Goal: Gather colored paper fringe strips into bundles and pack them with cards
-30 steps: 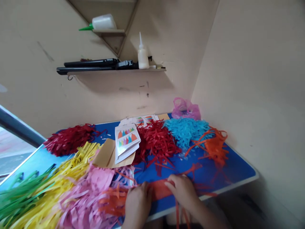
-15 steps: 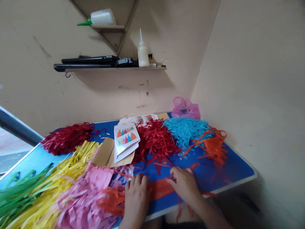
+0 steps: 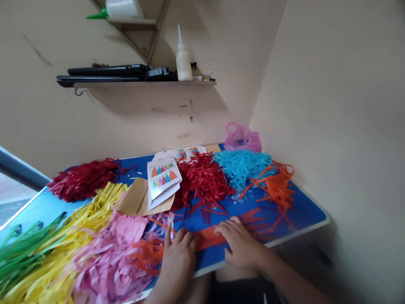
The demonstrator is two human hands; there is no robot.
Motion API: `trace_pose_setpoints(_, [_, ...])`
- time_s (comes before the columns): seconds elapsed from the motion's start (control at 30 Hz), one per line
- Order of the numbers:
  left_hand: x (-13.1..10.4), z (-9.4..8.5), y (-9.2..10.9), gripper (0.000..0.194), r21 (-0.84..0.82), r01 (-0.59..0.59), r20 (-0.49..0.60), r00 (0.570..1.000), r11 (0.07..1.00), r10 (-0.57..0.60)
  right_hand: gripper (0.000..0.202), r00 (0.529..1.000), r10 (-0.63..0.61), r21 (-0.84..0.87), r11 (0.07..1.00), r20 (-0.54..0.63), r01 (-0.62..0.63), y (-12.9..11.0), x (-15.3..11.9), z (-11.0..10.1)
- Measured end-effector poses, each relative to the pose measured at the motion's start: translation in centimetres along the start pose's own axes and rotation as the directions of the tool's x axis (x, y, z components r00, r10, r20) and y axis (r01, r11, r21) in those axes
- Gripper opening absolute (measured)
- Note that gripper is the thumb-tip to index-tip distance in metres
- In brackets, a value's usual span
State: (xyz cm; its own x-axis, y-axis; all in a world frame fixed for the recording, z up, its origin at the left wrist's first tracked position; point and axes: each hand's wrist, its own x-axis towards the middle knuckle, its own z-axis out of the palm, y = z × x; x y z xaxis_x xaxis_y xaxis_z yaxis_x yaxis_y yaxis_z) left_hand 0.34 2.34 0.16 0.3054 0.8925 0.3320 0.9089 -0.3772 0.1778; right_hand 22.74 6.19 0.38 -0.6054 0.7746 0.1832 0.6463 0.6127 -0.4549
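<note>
An orange fringed paper strip lies flat on the blue table near its front edge, with cut strands at both ends. My left hand rests on its left part, fingers apart and palm down. Over the right part lies my right hand, palm down with its fingers spread on the paper. Orange strands stick out beyond both hands. To the left of my left hand is a pile of pink paper fringe.
Yellow and green fringe cover the left side. Red, blue and orange bundles lie behind the hands. Printed cards rest on a brown envelope. A wall shelf holds a glue bottle.
My right hand has flattened onto the orange paper, and the strands on its right are more spread out. My left fingers have opened wider. The view has shifted slightly.
</note>
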Motion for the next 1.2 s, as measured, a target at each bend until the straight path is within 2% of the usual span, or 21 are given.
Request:
trace_pose_setpoints(0.17, [-0.1,0.3,-0.7,0.026,-0.111,0.03,-0.156,0.987,0.993,-0.048,0.02,0.999,-0.034,-0.039,0.999,0.032,0.036,0.4,0.6,-0.5])
trace_pose_setpoints(0.27, [-0.2,-0.5,-0.6,0.02,-0.149,0.055,-0.108,0.992,0.987,-0.071,0.005,0.998,-0.019,0.015,1.0,0.053,0.018,1.4,1.3,-0.6])
trace_pose_setpoints(0.37, [0.0,-1.1,-0.6,0.014,-0.16,0.112,-0.055,0.991,0.981,-0.122,0.018,0.998,0.028,0.039,0.999,0.063,-0.031,2.0,2.1,-0.5])
trace_pose_setpoints(0.53, [0.8,-1.0,-0.9,0.026,-0.089,0.139,0.024,0.99,0.986,-0.138,0.025,0.986,0.164,-0.098,0.982,0.031,-0.16,1.6,3.3,-0.2])
trace_pose_setpoints(0.9, [2.1,-0.6,-1.0,0.024,0.074,0.229,0.104,0.966,0.971,-0.236,0.022,0.973,0.228,-0.114,0.968,0.029,-0.223,1.6,4.3,0.2])
trace_pose_setpoints(0.97, [2.1,-0.5,-1.1,0.015,0.077,0.241,0.084,0.965,0.967,-0.247,0.019,0.971,0.24,-0.12,0.964,0.008,-0.238,1.5,4.3,0.0])
trace_pose_setpoints(1.03, [1.9,-0.5,-1.1,0.012,0.067,0.201,0.044,0.978,0.977,-0.204,0.01,0.966,0.257,-0.132,0.957,-0.035,-0.26,1.3,4.0,-0.4])
trace_pose_setpoints(1.1, [1.7,-0.5,-1.1,0.024,0.065,0.125,0.001,0.992,0.99,-0.125,0.012,0.975,0.209,-0.147,0.965,-0.076,-0.218,0.9,3.5,-0.9])
trace_pose_setpoints(1.2, [1.6,-0.8,-0.8,0.032,0.055,0.031,-0.027,0.999,0.998,-0.03,0.011,0.999,-0.046,-0.211,0.977,-0.028,0.039,0.6,2.9,-1.2])
